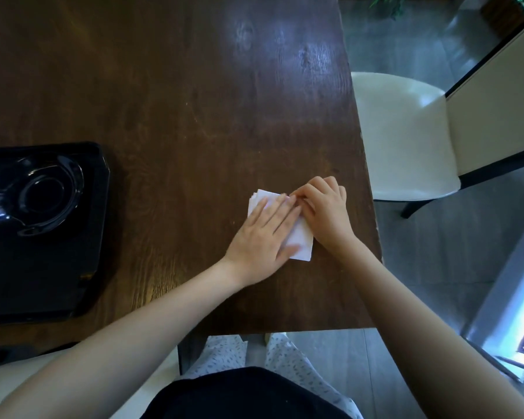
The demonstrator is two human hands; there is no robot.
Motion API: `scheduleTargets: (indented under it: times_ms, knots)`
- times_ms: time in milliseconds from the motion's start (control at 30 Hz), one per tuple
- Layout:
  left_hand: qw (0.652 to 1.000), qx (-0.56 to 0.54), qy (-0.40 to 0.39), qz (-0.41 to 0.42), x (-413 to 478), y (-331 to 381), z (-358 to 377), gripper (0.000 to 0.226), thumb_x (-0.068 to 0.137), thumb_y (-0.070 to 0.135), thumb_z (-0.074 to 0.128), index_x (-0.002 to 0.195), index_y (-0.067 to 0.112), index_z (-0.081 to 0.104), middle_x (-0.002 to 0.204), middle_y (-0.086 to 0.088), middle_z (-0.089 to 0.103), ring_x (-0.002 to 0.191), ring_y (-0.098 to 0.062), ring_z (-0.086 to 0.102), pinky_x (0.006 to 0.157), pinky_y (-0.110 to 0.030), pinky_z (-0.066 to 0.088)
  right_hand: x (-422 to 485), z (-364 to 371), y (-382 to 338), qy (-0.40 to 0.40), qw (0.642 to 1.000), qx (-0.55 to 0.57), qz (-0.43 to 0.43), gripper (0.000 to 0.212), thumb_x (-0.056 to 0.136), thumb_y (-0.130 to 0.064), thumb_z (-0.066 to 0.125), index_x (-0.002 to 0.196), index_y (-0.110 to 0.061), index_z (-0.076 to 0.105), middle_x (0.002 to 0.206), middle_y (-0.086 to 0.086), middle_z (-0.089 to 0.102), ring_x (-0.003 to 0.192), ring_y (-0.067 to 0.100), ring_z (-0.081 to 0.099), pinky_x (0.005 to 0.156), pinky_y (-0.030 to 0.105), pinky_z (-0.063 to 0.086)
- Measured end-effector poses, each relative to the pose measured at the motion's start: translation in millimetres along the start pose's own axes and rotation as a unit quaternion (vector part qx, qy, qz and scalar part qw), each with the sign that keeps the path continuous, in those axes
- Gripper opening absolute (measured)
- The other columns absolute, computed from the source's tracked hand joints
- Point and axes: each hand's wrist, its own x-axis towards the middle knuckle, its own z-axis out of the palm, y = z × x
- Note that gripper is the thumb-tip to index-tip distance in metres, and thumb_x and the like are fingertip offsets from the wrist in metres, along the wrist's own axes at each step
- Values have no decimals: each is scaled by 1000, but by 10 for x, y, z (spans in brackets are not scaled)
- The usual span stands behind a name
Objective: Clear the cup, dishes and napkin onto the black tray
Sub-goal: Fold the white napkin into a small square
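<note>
A folded white napkin [302, 243] lies on the dark wooden table [194, 116] near its right edge. My left hand [263, 234] rests flat on the napkin, fingers spread. My right hand [324, 210] pinches the napkin's upper right corner with curled fingers. At the left edge sits the black tray [43, 282]. On it are glossy black dishes [43, 198], stacked, with a round bowl-like one on top. A further dark item at the tray's far left is cut off by the frame.
A cream chair [406, 137] stands right of the table, over grey floor. Another pale chair seat [9, 376] shows below the table's near edge at the left. The table's right edge runs close to my right hand.
</note>
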Motion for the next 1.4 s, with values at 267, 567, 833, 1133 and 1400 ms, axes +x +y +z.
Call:
scheduleTargets:
  times_ms: [267, 567, 833, 1133, 1400]
  knots:
    - [996, 59, -63, 3, -125, -11, -25, 70, 94, 45, 42, 146, 5, 20, 153, -19, 22, 142, -33, 19, 116, -47, 18, 88, -89, 108, -24, 998, 54, -15, 15, 90, -21, 58, 92, -17, 72, 89, 2, 65, 92, 19, 48, 87, 30, 24]
    - [980, -191, 16, -58, 116, -154, -675, 19, 97, 23, 44, 100, 7, 55, 71, -2, 61, 64, -23, 62, 55, -23, 35, 170, -371, 33, -140, 958, 237, 84, 28, 95, -29, 46, 85, -28, 72, 90, -8, 73, 84, -1, 57, 76, 7, 42]
    - [745, -609, 108, -250, 275, -81, -1205, 23, 98, 38, 36, 103, 27, 55, 105, 2, 65, 97, -14, 62, 82, -31, 52, 415, -752, -407, -54, 820, 523, 224, 52, 86, -56, 48, 101, -11, 71, 102, 14, 73, 95, 24, 69, 81, 39, 55]
    - [742, -548, 242, -301, 458, -1, -1648, 26, 90, 30, 58, 112, 18, 51, 102, 2, 62, 88, -14, 61, 73, -31, 53, 719, -1019, -978, 138, 933, 279, 181, 54, 89, -50, 47, 52, -17, 26, 47, -6, 30, 43, 8, 29, 44, 24, 25]
    - [772, -476, 295, -303, 447, -113, -1675, 18, 93, 35, 52, 108, 26, 48, 95, 11, 58, 87, -9, 59, 65, -22, 51, 800, -1179, -1047, 114, 955, 248, 114, 45, 92, -47, 46, 56, -20, 42, 54, -8, 44, 51, 5, 41, 47, 18, 30]
